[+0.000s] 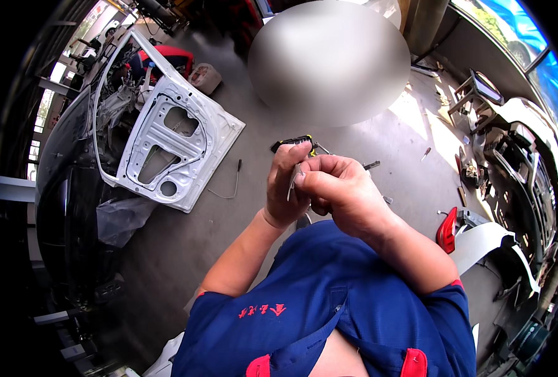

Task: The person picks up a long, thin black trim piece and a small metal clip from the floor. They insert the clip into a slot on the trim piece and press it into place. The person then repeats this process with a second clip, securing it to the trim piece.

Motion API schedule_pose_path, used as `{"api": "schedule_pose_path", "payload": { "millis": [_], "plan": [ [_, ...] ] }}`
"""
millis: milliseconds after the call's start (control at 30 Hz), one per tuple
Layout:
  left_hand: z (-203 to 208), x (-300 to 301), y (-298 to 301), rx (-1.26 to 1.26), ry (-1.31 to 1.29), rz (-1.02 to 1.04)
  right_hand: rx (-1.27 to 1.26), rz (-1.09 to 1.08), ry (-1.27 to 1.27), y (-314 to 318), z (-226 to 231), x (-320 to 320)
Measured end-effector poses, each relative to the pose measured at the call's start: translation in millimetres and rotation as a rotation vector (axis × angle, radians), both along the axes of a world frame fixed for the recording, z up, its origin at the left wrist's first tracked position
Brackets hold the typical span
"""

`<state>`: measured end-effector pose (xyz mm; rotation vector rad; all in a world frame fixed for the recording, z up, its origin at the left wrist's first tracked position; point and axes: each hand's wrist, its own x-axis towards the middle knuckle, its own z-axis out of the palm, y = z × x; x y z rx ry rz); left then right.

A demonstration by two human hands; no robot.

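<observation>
In front of my chest, my two hands meet around a small, thin, light-coloured strip [292,183]. My right hand [345,188] pinches its upper end between thumb and forefinger. The fingers of my left hand [284,191] are curled around its other side, and the strip seems to be held there too. What the strip is exactly is too small to tell. Just beyond my fingertips a black and yellow object [293,143] shows, partly covered by my left hand; it appears to be on the floor.
A bare silver car door shell [181,147] stands at the left, beside a dark car body [71,220]. A thin rod [237,179] lies on the grey floor. To the right are a red tail light [447,231], a white panel [483,246] and bumper parts [530,166]. A blurred patch hides the far middle.
</observation>
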<state>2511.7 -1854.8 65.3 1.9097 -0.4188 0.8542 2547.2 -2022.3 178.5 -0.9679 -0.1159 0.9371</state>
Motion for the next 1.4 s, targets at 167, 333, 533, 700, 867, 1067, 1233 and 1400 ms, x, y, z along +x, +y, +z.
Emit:
{"api": "schedule_pose_path", "payload": {
  "millis": [167, 333, 533, 700, 867, 1067, 1233, 1400],
  "plan": [
    [0.5, -10.1, 3.1, -0.178, 0.376, -0.086, 0.066, -0.033, 0.019, 2.1, -6.2, -5.9],
    [66.9, -13.8, 3.3, 0.081, 0.261, -0.154, 0.055, -0.147, -0.025, 9.6, -9.0, -2.3],
    [108.3, -28.1, -6.4, -0.136, 0.348, -0.064, -0.032, -0.267, -0.320, 23.2, -11.0, -9.6],
    [112.3, -27.8, -4.7, 0.018, 0.359, 0.186, -0.106, -0.262, -0.383, 26.9, -22.1, -12.5],
    [95.0, -17.9, -13.4, -0.278, 0.362, 0.251, -0.159, -0.344, -0.494, 30.0, -37.0, -11.2],
    [84.8, -18.5, -24.9, -0.351, 0.377, 0.231, -0.299, -0.384, -0.682, 19.2, -44.8, -11.1],
    [56.7, -17.5, -27.1, -0.676, 0.386, 0.078, -0.355, -0.435, -0.929, 20.7, -48.4, -11.8],
    [43.8, -21.4, -23.8, -0.864, 0.369, -0.054, -0.391, -0.340, -0.841, 22.0, -54.3, -12.3]
  ]
}}
